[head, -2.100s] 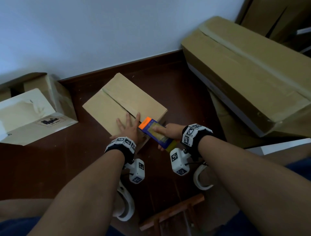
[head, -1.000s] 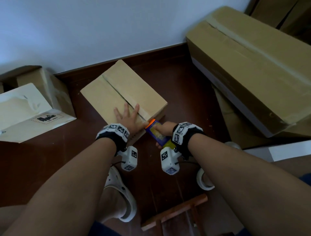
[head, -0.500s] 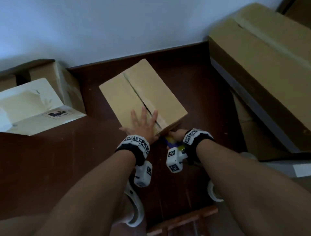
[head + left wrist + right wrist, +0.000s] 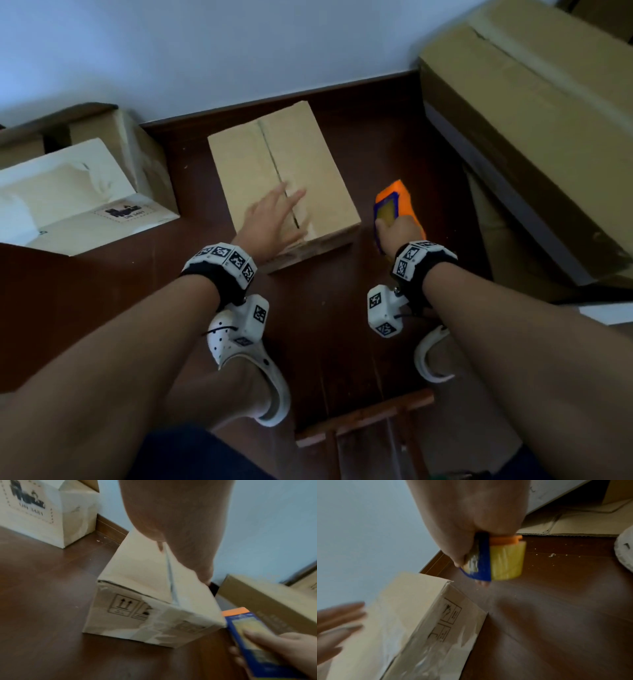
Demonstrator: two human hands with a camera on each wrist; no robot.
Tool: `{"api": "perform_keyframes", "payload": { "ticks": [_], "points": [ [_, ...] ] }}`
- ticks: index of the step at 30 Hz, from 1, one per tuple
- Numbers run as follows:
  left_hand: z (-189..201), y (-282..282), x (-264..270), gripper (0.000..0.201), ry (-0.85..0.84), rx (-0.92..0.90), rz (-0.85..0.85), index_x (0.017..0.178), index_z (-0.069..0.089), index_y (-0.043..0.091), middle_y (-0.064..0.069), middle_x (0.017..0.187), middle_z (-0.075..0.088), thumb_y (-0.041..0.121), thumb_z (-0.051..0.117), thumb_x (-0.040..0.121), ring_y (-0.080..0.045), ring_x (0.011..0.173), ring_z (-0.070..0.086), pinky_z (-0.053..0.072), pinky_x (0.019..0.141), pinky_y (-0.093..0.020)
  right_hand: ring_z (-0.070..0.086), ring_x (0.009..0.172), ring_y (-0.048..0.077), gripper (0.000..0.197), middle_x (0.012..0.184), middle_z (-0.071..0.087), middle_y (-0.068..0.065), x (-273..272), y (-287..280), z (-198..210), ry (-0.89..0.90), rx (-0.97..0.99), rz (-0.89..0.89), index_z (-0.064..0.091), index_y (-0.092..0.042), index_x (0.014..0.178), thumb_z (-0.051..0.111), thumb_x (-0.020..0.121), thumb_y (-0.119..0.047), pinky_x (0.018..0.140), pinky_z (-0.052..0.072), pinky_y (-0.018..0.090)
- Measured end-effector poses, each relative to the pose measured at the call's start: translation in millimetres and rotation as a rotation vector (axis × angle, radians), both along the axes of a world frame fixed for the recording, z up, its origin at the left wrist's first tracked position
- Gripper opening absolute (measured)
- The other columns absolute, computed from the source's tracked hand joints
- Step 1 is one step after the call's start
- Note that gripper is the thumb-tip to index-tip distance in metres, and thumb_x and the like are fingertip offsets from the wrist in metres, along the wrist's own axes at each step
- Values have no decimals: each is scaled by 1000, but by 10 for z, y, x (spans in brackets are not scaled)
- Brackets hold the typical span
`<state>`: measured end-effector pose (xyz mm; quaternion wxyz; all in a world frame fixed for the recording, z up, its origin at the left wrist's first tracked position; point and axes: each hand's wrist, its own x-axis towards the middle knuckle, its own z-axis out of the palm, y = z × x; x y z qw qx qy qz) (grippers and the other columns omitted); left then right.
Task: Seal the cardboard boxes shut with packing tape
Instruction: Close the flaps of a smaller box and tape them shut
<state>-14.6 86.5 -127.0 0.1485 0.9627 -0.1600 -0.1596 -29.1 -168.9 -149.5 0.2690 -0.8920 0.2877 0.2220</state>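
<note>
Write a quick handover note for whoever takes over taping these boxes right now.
Left hand: flat, fingers spread on the small box, pressing its near end.
Right hand: grips the tape dispenser, held off the box to its right.
Done: tape covers the near end of the seam.
Left: the rest of the seam looks bare. Whether other boxes need tape, I cannot tell.

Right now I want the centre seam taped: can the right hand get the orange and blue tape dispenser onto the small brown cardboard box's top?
Probably yes: right hand holds the tape dispenser just beside the small box; only the left hand covers the seam's near end.
</note>
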Motion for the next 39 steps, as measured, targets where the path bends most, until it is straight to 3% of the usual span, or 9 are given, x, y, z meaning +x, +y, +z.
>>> {"api": "perform_keyframes", "payload": {
  "ticks": [4,11,19,22,26,30,33,36,39],
  "points": [
    [81,-177,-180,28,235,-243,-29,107,72,16,2,93,74,32,51,99,-10,82,68,51,79,-21,62,89,39,44,100,62,19,28,235,184,-374,-58,27,40,-4,115,52,94,-42,70,48,43],
    [-718,-333,-477,26,362,-568,564,116,69,13,-5,117,69,24,53,98,-19,114,60,43,97,-27,57,100,37,43,111,60,18,210,650,183,-290,-148,701,44,-4,118,50,96,-40,80,40,39],
    [-1112,-162,-342,32,550,-437,820,120,66,7,-13,121,66,27,50,98,-29,112,61,47,100,-40,54,103,37,43,116,57,17,346,651,76,-159,-152,760,44,-6,120,49,96,-41,87,42,41],
    [-931,130,-254,25,678,21,716,110,67,4,-12,102,66,18,50,98,-29,98,65,55,86,-36,55,101,36,43,117,57,17,350,647,77,-150,-152,763,43,-6,120,48,97,-42,87,41,40],
    [-431,188,-76,33,757,-229,597,83,65,8,-5,74,67,25,46,102,-18,61,63,52,55,-26,56,99,34,42,115,58,16,325,632,117,-181,-172,782,45,-7,119,46,97,-42,86,41,38],
    [-143,158,73,28,3,-180,151,97,66,11,-8,95,71,29,44,101,-25,89,64,49,80,-34,56,100,35,42,114,58,17,296,592,185,-183,-143,798,45,-6,118,46,98,-42,82,41,38],
    [-340,53,-41,57,36,29,-155,149,29,11,-10,154,32,40,38,101,-28,143,27,20,115,-40,56,102,35,41,116,58,17,258,581,228,-175,-145,818,43,-5,120,46,98,-40,84,41,38],
    [-579,-23,-116,83,10,244,-240,154,-3,14,-3,161,-5,66,11,91,-14,146,-14,-8,118,-40,57,100,35,41,116,58,16,270,578,229,-158,-152,830,42,-6,121,46,98,-40,85,42,39],
    [-631,-60,74,83,17,241,-173,154,3,13,-3,162,-1,65,2,89,-17,149,-9,-9,118,-42,57,97,36,40,113,59,17,291,555,184,-143,-145,847,41,-6,121,46,98,-39,83,41,39]
  ]
}}
